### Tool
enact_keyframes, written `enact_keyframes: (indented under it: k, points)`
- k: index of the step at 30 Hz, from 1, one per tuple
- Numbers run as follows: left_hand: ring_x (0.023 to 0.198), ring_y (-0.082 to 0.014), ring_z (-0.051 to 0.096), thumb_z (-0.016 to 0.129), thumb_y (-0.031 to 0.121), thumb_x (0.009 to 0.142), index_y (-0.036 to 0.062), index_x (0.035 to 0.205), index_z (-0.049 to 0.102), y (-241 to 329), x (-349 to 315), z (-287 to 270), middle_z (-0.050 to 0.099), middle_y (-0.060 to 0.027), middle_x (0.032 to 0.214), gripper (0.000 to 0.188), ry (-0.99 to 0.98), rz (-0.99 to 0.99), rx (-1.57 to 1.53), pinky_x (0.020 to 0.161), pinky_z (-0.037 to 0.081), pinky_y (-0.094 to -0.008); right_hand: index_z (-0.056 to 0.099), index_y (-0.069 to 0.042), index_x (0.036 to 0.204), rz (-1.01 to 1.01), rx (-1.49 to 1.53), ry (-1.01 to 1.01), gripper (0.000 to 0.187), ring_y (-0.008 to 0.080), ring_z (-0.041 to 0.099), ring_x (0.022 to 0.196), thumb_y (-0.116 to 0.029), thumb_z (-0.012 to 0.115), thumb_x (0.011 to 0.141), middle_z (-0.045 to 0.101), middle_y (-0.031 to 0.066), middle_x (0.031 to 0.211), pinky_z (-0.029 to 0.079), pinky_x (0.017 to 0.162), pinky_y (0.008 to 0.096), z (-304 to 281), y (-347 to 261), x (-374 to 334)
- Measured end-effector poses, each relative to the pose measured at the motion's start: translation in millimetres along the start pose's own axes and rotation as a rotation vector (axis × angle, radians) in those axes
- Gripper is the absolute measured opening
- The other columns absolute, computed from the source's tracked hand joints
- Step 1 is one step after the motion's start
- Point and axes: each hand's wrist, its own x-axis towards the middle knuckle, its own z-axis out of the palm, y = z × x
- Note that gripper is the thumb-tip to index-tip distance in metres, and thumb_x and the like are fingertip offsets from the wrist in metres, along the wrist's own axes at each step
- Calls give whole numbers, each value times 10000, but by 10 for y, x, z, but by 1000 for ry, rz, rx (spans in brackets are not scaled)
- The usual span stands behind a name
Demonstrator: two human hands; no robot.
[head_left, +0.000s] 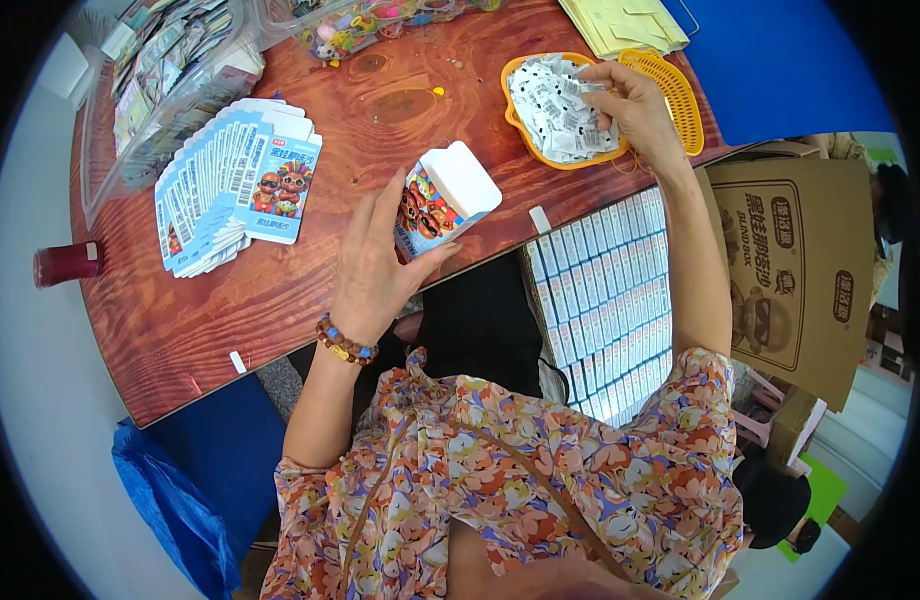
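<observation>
Left hand (372,268) — fingers wrapped around one small white-and-blue printed cardboard box (442,208), top flap open, held above the red-brown wooden table (280,290) edge. Right hand (635,105) — fingertips pinched on small white sachets (560,110) heaped in one orange plastic basket (525,135); sachet count not readable. One fanned stack of flat cartons (230,190) lies left.

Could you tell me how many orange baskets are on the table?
2. One orange basket, filled with small white packets, sits under the right hand. The second, an orange mesh one, lies just right of it, partly hidden behind that hand.
</observation>
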Motion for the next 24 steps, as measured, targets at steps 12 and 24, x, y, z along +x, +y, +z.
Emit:
enact_keyframes:
  k: [12, 24]
  points:
    - [1003, -372, 610, 868, 285, 704, -11, 1370, 477, 53, 167, 91, 590, -196, 1129, 827, 69, 42, 105, 822, 528, -449, 723, -47, 1016, 7, 138, -245, 131, 5, 505, 498, -53, 663, 899, 605, -29, 667, 364, 441, 156, 309, -884, -348]
    - [995, -362, 612, 870, 271, 702, -2, 1385, 461, 8, 126, 127, 579, -179, 1127, 842, 108, 12, 84, 813, 529, -445, 708, 6, 1124, -174, -204, -298, 204, 62, 607, 560, -70, 617, 958, 690, 47, 753, 512, 512, 212, 849, -1096, -477]
